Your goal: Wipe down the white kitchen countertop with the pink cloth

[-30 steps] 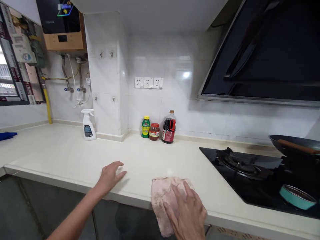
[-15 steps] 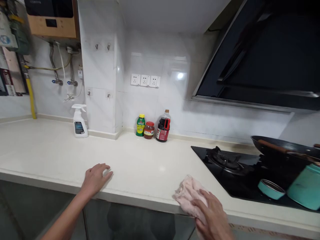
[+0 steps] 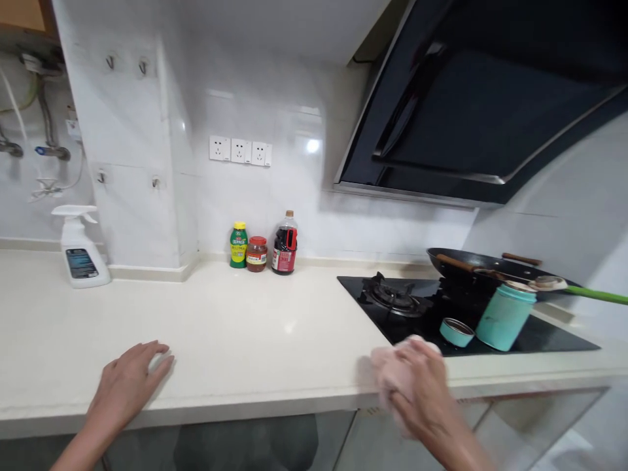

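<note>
"What room do you have?"
"Past the left hand [image 3: 128, 379] I see a white pillar [image 3: 132, 124]. Above and beyond the right hand [image 3: 419, 389], a black range hood [image 3: 471, 118] slants."
"Between?"
"I get a pale wall [image 3: 255, 196], shiny with glare [image 3: 313, 146]."
"Below?"
"Cabinets [image 3: 137, 450], grey below the left hand."

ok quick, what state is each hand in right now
Left hand: loosely open, holding nothing.
Right hand: closed, holding the pink cloth.

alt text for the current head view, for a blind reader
A person's right hand holds a crumpled pale pink cloth near the front of a white countertop, beside a glossy black stovetop; the left hand, holding nothing, is at the countertop's left.
</note>
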Demonstrator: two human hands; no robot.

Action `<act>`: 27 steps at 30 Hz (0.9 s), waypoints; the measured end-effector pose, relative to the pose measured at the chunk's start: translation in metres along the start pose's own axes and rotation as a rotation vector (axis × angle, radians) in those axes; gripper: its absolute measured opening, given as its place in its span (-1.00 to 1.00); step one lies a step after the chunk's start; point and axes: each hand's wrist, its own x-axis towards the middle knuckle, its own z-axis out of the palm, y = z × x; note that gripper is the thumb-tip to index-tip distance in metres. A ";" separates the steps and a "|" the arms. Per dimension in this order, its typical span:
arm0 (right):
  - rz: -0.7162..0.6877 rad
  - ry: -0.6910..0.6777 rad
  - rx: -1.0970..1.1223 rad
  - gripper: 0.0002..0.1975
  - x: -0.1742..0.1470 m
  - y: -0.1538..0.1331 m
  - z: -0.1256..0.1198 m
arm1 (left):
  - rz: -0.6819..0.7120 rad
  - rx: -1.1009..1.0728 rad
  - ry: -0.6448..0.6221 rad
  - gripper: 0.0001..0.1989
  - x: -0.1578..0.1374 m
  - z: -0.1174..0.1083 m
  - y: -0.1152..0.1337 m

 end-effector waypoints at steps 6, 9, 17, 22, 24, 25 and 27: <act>-0.031 -0.671 0.241 -0.54 0.029 -0.051 0.035 | 0.008 0.001 -0.019 -0.48 0.001 0.003 -0.006; 0.139 -0.621 0.227 -0.62 0.024 -0.049 0.036 | 0.012 0.010 -0.017 -0.47 0.003 0.005 -0.007; 0.185 -0.523 0.084 -0.44 0.027 -0.107 0.064 | -0.012 0.035 -0.017 -0.44 0.005 0.008 -0.009; -0.003 -0.684 0.349 -0.41 0.056 -0.187 0.097 | -0.033 -0.010 -0.015 -0.41 0.008 0.008 -0.009; -0.092 -0.705 0.465 -0.29 0.066 -0.208 0.114 | -0.030 -0.019 -0.021 -0.40 0.008 0.006 -0.009; -0.150 -0.707 0.520 -0.23 0.071 -0.214 0.122 | -0.030 -0.020 -0.026 -0.40 0.008 0.006 -0.008; -0.240 -0.706 0.586 -0.19 0.082 -0.219 0.134 | -0.034 -0.024 -0.036 -0.42 0.009 0.005 -0.009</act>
